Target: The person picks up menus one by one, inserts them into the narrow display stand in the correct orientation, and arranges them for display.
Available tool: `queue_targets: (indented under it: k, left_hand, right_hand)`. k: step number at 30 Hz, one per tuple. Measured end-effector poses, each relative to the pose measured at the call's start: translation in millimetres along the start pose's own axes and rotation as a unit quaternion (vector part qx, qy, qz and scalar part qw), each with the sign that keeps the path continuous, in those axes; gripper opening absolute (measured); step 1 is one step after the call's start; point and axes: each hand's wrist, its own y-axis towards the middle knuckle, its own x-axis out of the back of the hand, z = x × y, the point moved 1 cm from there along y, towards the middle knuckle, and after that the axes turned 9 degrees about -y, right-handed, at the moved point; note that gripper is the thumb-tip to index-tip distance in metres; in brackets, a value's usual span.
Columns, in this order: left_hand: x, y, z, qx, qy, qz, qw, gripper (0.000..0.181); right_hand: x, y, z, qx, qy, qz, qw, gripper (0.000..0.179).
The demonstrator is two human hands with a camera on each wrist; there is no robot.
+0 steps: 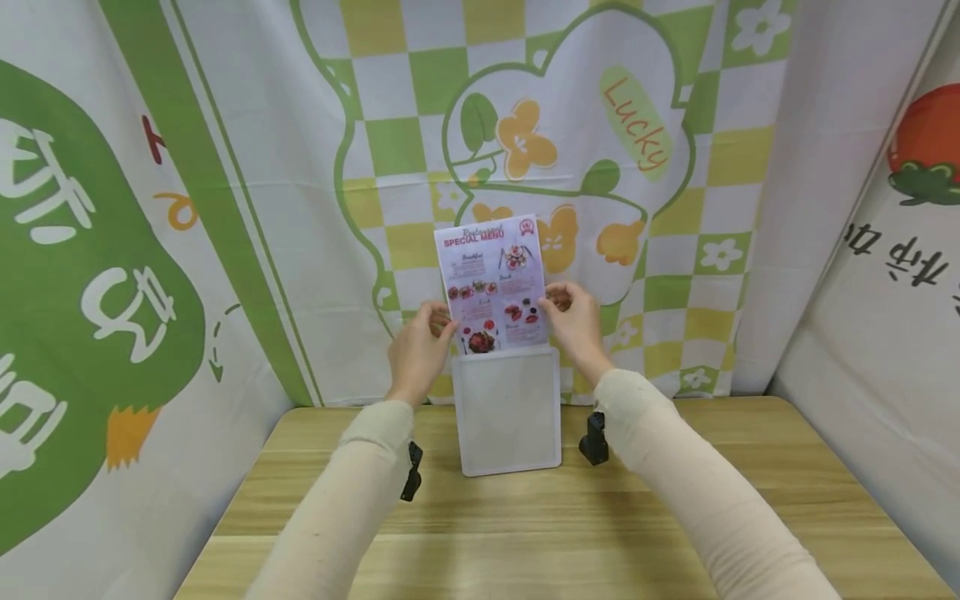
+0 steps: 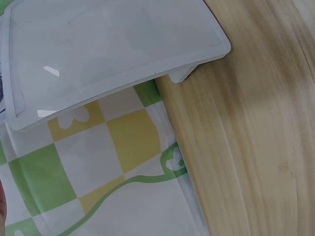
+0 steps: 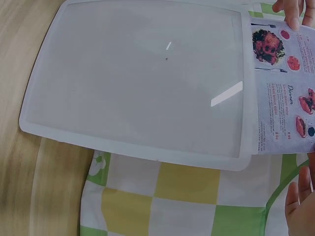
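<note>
A printed menu sheet (image 1: 495, 283) headed "SPECIAL MENU" stands upright just above a white-framed display stand (image 1: 508, 412). My left hand (image 1: 422, 350) pinches its left edge low down, while the right hand (image 1: 576, 325) pinches the opposite edge. In the right wrist view the lower end of the menu (image 3: 283, 93) lies along the frame's top edge; whether it has entered the frame I cannot tell. The stand's pane looks blank and glossy. A small support foot (image 2: 182, 73) shows behind the stand in the left wrist view.
The stand rests on a wooden table (image 1: 510, 533) near its back edge. Behind it hangs a green, yellow and white checked cloth (image 1: 405, 100). Printed cloth walls (image 1: 247, 167) rise at both sides. A black wrist camera (image 1: 595, 439) hangs below the right sleeve.
</note>
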Motion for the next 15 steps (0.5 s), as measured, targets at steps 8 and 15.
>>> queue_targets:
  k: [8,15]
  left_hand:
    - [-5.7,-7.0,5.1,0.005,-0.007,0.005,0.9999,0.029]
    - [-9.8,-15.4,10.2,0.027,-0.004,0.025,0.9993,0.031]
  right_hand:
    - [-1.5,-6.5,-10.9,0.0,-0.012,0.011,0.9999,0.025]
    - [-6.3,-13.8,-24.6,-0.01,-0.041,0.014,0.999,0.02]
